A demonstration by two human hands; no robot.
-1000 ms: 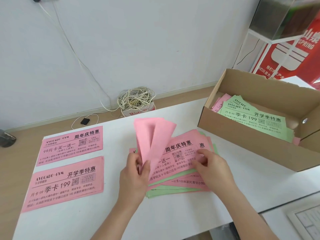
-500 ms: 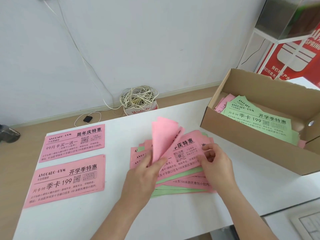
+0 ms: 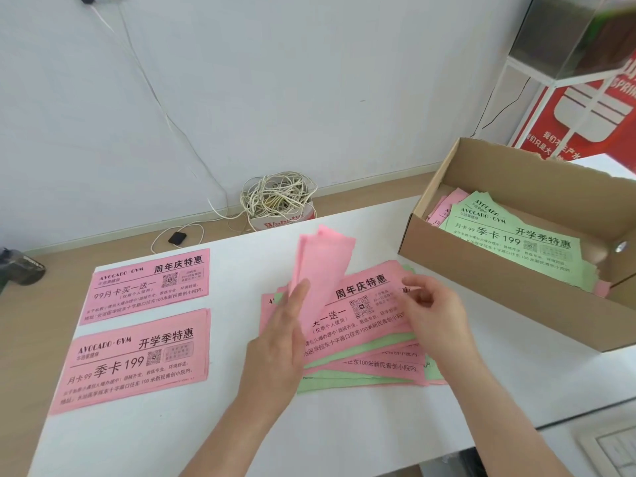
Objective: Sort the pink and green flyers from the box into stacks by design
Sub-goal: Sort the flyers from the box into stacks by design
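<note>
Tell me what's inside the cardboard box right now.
Green flyers lie on top, with pink flyers poking out beneath them. Whatever lies deeper in the cardboard box is covered.

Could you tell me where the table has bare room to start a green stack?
Bare table lies near the front edge, below the mixed pile, and behind it, between the upper pink stack and the box. Crowded: the pile itself, where the left hand holds lifted pink flyers, and its gap to the box, by the right hand.
</note>
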